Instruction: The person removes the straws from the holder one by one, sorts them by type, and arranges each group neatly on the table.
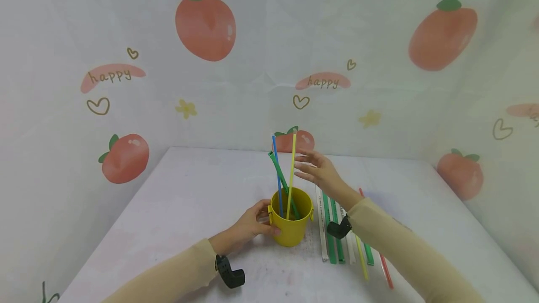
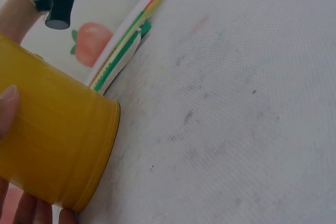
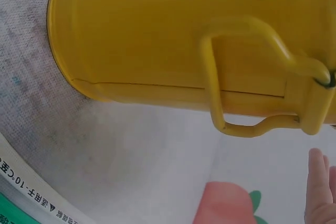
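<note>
A small yellow bucket (image 1: 290, 236) with side handles stands upright on the table. My left hand (image 1: 250, 222) grips it from the left, with the thumb across its front and the other fingers around the far side. Inside lean a thin blue stick (image 1: 276, 162), a thin yellow stick (image 1: 292, 162) and a green folded strip (image 1: 280, 174), all rising well above the rim. My right hand (image 1: 322, 172) is raised to the right, its loosely extended fingers close beside the yellow stick's upper part. In the right wrist view, a wire handle (image 3: 212, 85) hangs on the bucket's side.
Right of the bucket, white strips (image 1: 322, 228), green strips (image 1: 330, 240), a yellow stick (image 1: 361, 258) and a red stick (image 1: 385, 270) lie side by side, partly under my right forearm. A fruit-printed white cloth (image 1: 244, 97) hangs behind the table (image 1: 202, 191).
</note>
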The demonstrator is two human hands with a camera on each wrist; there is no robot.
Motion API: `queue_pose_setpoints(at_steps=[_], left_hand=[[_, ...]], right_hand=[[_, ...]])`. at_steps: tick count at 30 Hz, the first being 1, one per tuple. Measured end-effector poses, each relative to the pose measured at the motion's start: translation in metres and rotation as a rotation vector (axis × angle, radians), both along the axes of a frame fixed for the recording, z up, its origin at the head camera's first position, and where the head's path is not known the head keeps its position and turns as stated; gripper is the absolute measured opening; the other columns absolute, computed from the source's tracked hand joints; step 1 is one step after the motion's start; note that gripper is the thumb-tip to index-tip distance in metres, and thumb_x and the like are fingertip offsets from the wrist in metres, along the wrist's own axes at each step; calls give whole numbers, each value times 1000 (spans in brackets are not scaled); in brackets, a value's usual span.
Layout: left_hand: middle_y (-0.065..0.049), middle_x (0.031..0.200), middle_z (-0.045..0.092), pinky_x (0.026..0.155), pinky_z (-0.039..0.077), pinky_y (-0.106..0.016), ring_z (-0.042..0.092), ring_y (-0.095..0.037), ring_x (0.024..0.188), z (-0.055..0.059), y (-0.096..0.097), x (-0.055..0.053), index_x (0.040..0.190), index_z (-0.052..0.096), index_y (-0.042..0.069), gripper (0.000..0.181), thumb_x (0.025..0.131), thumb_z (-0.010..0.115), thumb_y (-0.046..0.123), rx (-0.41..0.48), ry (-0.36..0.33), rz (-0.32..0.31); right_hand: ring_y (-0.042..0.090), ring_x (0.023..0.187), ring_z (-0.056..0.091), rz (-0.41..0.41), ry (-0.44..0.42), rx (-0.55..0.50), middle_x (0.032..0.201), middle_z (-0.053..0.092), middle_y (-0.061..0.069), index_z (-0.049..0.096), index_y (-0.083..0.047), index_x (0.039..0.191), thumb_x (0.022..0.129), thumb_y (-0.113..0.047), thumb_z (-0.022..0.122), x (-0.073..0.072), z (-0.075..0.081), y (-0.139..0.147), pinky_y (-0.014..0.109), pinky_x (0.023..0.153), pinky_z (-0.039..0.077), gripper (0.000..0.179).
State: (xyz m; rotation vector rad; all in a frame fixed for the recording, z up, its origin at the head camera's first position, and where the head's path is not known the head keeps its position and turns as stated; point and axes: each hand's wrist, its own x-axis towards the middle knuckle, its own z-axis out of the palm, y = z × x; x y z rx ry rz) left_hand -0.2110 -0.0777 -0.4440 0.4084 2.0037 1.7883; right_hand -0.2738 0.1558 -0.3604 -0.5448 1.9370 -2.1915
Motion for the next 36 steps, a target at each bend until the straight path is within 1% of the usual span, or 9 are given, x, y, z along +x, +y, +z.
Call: queue_pose_setpoints(at_steps=[3, 7, 10, 13, 19, 23, 27, 32, 36], left_hand=[[-6, 131, 50, 103, 28, -58, 41, -30, 126, 0, 0, 0, 132, 43, 15, 67, 75, 78, 22, -2, 2, -2], [-5, 131, 51, 103, 28, -58, 41, -30, 126, -1, 0, 0, 132, 43, 15, 67, 75, 78, 22, -2, 2, -2], [-5, 131, 51, 103, 29, -57, 41, -30, 126, -1, 0, -1, 131, 44, 15, 67, 75, 78, 22, -3, 0, 2], [-4, 130, 51, 103, 31, -55, 41, -29, 126, -1, 1, -1, 131, 44, 15, 67, 74, 78, 21, -4, 1, 7], [-4, 129, 51, 101, 36, -50, 42, -28, 125, -1, 1, -2, 131, 44, 14, 67, 74, 78, 20, -5, 6, 10], [-4, 129, 51, 101, 37, -49, 43, -28, 125, -1, 1, -2, 130, 44, 14, 67, 74, 79, 21, 0, 7, 7], [-4, 129, 51, 101, 37, -48, 43, -28, 124, -1, 1, -2, 130, 44, 14, 66, 74, 78, 20, 14, 8, 1], [-4, 130, 50, 102, 36, -49, 43, -28, 124, 0, 1, -1, 131, 44, 14, 66, 75, 78, 20, 10, 8, 0], [-4, 129, 51, 102, 36, -49, 43, -28, 124, 0, 1, -1, 131, 44, 14, 66, 74, 78, 20, 0, 9, 3]], right_hand=[[22, 107, 57, 20, -25, 10, 128, 42, 23, 36, 0, 136, 91, -6, 56, 0, 0, -1, 37, 89, 48, 50], [33, 113, 54, 40, -57, 13, 131, 39, 29, 37, 1, 134, 91, -6, 57, -1, -1, -2, 37, 88, 48, 48], [40, 118, 48, 52, -64, 25, 129, 42, 27, 38, 3, 134, 91, -5, 57, -2, -1, -2, 38, 88, 49, 48], [42, 119, 46, 57, -67, 37, 126, 46, 24, 39, 3, 132, 90, -5, 57, -2, -1, -2, 38, 88, 49, 46], [33, 112, 54, 59, -71, 53, 127, 44, 30, 43, 5, 126, 90, -5, 58, -2, -2, -3, 39, 89, 48, 40], [28, 107, 58, 57, -84, 67, 127, 45, 31, 43, 9, 125, 90, -6, 58, -2, -3, -3, 39, 89, 48, 41], [25, 104, 60, 60, -92, 67, 125, 47, 30, 39, 13, 127, 90, -6, 58, -1, -3, -3, 40, 90, 48, 45], [22, 102, 61, 61, -106, 69, 127, 47, 30, 44, 10, 124, 89, -4, 59, -2, -4, -3, 40, 89, 48, 40], [23, 102, 61, 58, -110, 80, 128, 45, 31, 44, 10, 123, 89, -4, 59, -1, -3, -3, 39, 88, 49, 40]])
